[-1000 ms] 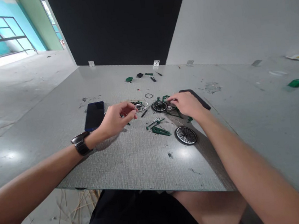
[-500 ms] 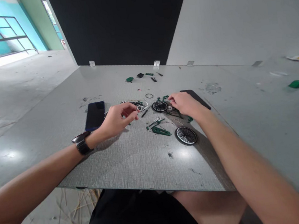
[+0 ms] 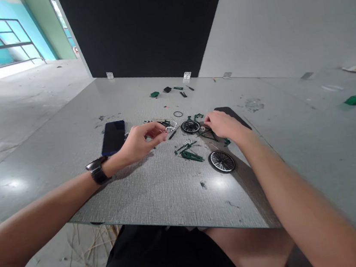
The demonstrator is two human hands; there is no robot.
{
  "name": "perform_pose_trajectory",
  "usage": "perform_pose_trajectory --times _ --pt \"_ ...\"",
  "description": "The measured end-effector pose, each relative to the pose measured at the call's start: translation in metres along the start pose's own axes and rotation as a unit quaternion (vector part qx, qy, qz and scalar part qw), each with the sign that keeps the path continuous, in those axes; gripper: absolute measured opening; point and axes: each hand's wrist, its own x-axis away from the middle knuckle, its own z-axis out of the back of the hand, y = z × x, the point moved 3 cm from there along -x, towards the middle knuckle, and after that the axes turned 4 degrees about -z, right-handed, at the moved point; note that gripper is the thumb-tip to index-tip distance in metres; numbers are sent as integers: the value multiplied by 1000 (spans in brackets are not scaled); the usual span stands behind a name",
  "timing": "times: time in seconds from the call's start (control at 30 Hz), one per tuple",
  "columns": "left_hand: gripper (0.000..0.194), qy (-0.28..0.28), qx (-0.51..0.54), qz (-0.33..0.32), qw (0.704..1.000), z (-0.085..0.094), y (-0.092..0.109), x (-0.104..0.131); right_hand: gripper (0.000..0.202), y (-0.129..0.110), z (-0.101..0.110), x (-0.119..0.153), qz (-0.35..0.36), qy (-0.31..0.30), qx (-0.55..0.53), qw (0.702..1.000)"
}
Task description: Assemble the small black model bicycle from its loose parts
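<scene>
My left hand [image 3: 144, 138], a watch on its wrist, hovers over the table with thumb and fingertips drawn into a pinch; anything between them is too small to name. Just beyond it lie silver and black small parts [image 3: 170, 126]. On the right, my right hand [image 3: 220, 124] is bent down with its fingers closed at the green model bicycle frame [image 3: 209, 135]; its fingertips partly hide what they grip. Left of that hand sits a small spoked wheel [image 3: 190, 126]. A second spoked wheel [image 3: 221, 161] lies nearer me, beside a green chain-guard-like part [image 3: 192, 156].
A phone [image 3: 113, 137] lies left of my left hand. Behind my right hand is a dark flat object [image 3: 232, 116]. A thin black ring [image 3: 178, 114] and several green and black pieces [image 3: 154, 94] lie farther back. An upright black panel [image 3: 148, 28] borders the table.
My left fingertips have shifted slightly right and drawn closer together. My right hand has hardly moved at the bicycle frame. The parts on the table lie as before.
</scene>
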Motion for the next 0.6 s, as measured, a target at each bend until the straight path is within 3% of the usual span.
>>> perform_pose_trajectory --times 0.17,0.3,0.4,0.6 --pt "13 3 -8 -7 1000 2 4 0 21 -5 10 3 -9 24 -38 999" --pt "12 -3 -37 -22 999 4 7 0 26 -34 31 11 38 72 -181 980" --pt "13 2 -72 -34 997 6 6 1 23 -68 47 25 106 80 -293 947" --pt "14 31 -99 -47 993 8 5 1 21 -119 60 51 184 20 -475 860"
